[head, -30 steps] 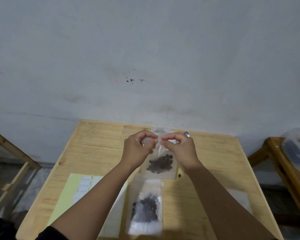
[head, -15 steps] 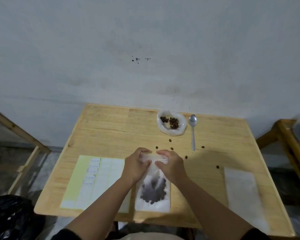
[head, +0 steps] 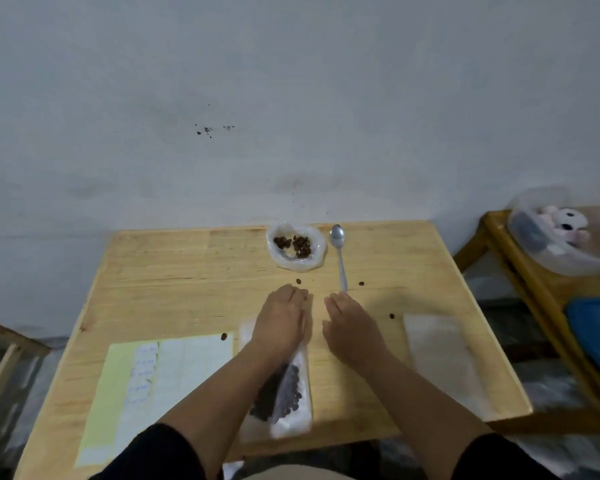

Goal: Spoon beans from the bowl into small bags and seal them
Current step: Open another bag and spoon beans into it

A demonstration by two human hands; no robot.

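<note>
A small clear bag of dark beans (head: pixel 288 396) lies flat on the wooden table (head: pixel 187 271) near its front edge, partly under my left forearm. My left hand (head: pixel 283 318) is stretched forward above the bag's top end, fingers straight, holding nothing. My right hand (head: pixel 349 323) is beside it, fingers straight, just short of the spoon's handle end. The metal spoon (head: pixel 339 258) lies on the table pointing away from me. To its left, the bowl lined with clear plastic (head: pixel 296 247) holds a few beans.
Loose beans (head: pixel 361 283) are scattered around the spoon and hands. A sheet of white labels on yellow backing (head: pixel 146 382) lies at front left. A stack of empty bags (head: pixel 437 355) lies at front right. A side table with a plastic tub (head: pixel 561 237) stands at the right.
The filled bag was lowered from in front of me onto the table. Both hands let go of its top and moved forward toward the spoon and bowl.
</note>
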